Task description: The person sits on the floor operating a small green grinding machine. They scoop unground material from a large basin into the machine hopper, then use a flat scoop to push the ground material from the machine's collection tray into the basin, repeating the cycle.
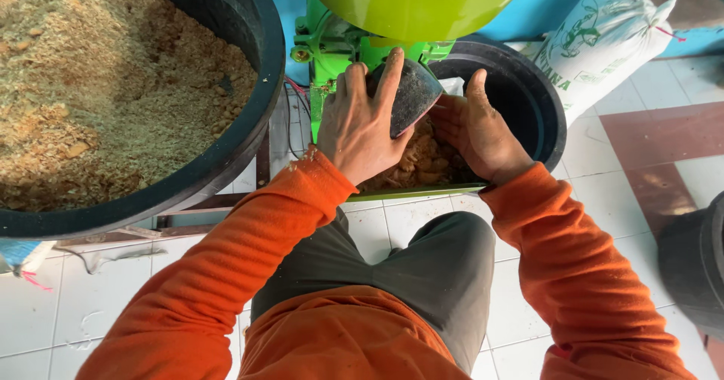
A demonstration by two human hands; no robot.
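Note:
My left hand [360,124] grips a dark scoop-like bowl [413,92], fingers spread over its back, right below the green machine's outlet [339,56]. My right hand [480,133] rests beside it with the fingers cupped against the scoop's rim. Under both hands lies a heap of brown chips [422,161] in a green tray [422,191]. Both arms wear orange sleeves. What the scoop holds is hidden.
A large black tub [260,63] of ground tan meal fills the upper left. A smaller black tub [539,101] sits behind the hands. A green hopper [407,3] hangs above. A white sack [596,44] leans at the right. White and red floor tiles surround my knees.

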